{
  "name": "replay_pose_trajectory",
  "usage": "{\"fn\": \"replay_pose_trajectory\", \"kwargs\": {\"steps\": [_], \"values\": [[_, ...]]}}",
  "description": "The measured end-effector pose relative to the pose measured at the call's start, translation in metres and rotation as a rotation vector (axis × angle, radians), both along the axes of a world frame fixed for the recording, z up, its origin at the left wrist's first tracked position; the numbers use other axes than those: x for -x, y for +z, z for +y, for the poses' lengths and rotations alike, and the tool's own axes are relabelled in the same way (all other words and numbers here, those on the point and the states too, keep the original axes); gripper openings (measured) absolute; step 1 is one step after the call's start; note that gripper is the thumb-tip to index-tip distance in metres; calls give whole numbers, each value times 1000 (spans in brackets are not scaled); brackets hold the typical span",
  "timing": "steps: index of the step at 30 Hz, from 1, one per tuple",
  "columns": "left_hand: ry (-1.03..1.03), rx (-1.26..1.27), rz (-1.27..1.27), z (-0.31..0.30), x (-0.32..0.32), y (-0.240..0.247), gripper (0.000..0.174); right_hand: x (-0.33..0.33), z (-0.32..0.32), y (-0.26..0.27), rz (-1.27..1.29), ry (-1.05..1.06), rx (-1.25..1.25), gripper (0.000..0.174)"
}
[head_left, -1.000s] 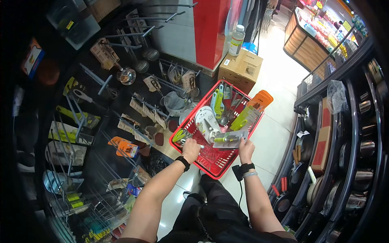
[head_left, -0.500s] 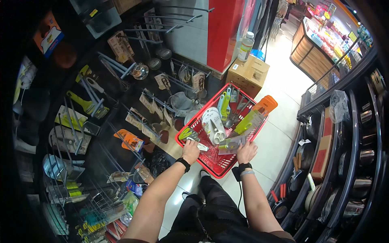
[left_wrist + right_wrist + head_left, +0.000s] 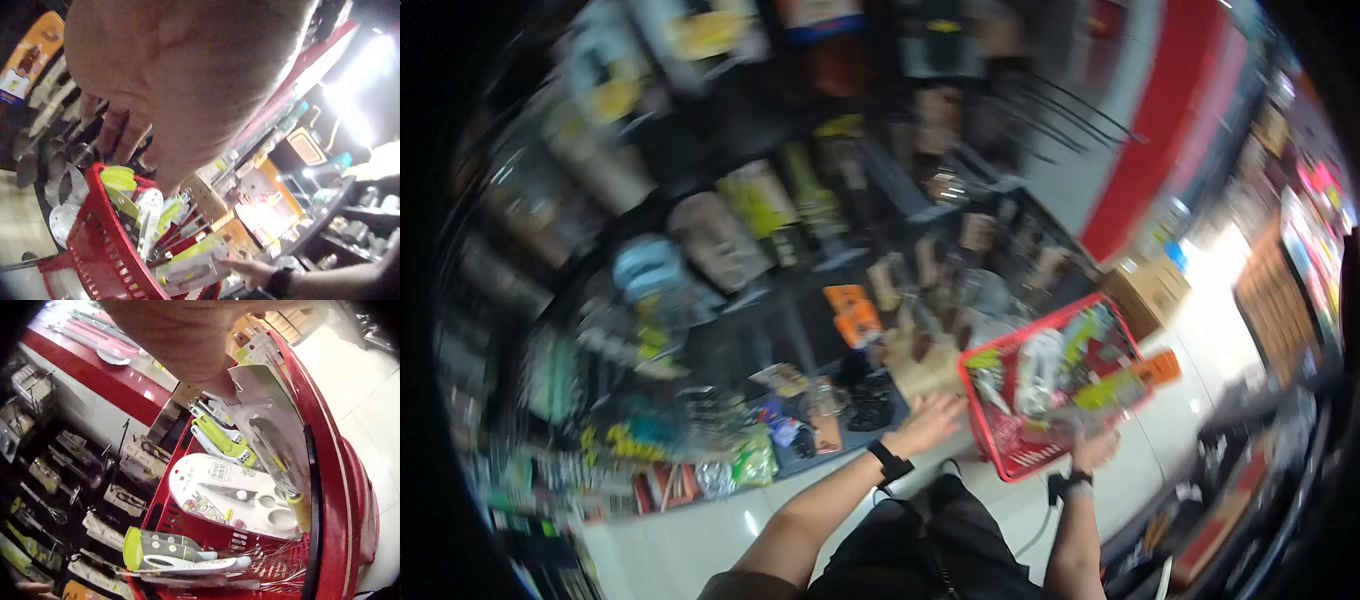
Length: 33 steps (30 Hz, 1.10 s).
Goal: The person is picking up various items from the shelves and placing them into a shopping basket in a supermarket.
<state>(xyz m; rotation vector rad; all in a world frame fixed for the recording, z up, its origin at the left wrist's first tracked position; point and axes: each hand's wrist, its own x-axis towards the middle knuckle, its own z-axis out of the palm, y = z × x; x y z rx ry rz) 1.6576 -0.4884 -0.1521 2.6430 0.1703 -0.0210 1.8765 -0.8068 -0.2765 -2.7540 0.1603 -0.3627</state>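
My left hand (image 3: 927,425) is off the red basket (image 3: 1012,470), just left of its near-left edge, fingers spread and nothing held. At the basket's near right side, my right hand (image 3: 1095,450) has loosely extended fingers touching a clear-fronted package (image 3: 269,434). That package holds a dark-bladed utensil with a green handle end and leans upright against the basket wall. In the right wrist view, carded white-handled scissors (image 3: 219,499) lie in the basket. Beside them are a white-handled whisk (image 3: 194,562) and green-handled tools (image 3: 219,444).
Hooks with hanging utensils line the dark display at left, including an orange package (image 3: 855,315). A cardboard box (image 3: 1145,295) stands beyond the basket. Shelves with boxes and pans run along the right; white floor tiles (image 3: 1190,400) lie between.
My left hand has let go of the white-handled whisk in the basket and moved left, outside it. The head view has swung left, so the basket sits further right. My right hand stays by the package.
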Motion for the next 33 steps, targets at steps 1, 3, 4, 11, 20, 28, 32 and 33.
{"fn": "replay_pose_trajectory", "kwargs": {"steps": [1, 3, 4, 11, 20, 28, 32, 33], "values": [[25, 86, 52, 8, 21, 3, 45, 6, 3, 3, -70, 35, -4, 87], [157, 213, 78, 22, 65, -6, 40, 25, 19, 31, -25, 79, -23, 84], [243, 232, 50, 26, 88, -1, 39, 38, 30, 52, -2, 89, -32, 83], [676, 231, -199, 42, 221, 11, 27, 78, 81, 53, -60, 432, -25, 83], [1390, -164, -605, 87, 340, 42, 15, 113, 146, 44, 312, 1025, -184, 64], [1460, -82, -857, 190, 392, 98, 24, 154, 158, 37, 453, 1231, -247, 56], [1201, 129, -1041, 266, 394, 136, 47, 166, 163, 32, 575, 1249, -222, 46], [1115, 164, -1064, 281, 394, 149, 53, 172, 163, 35, 565, 1236, -231, 46]]}}
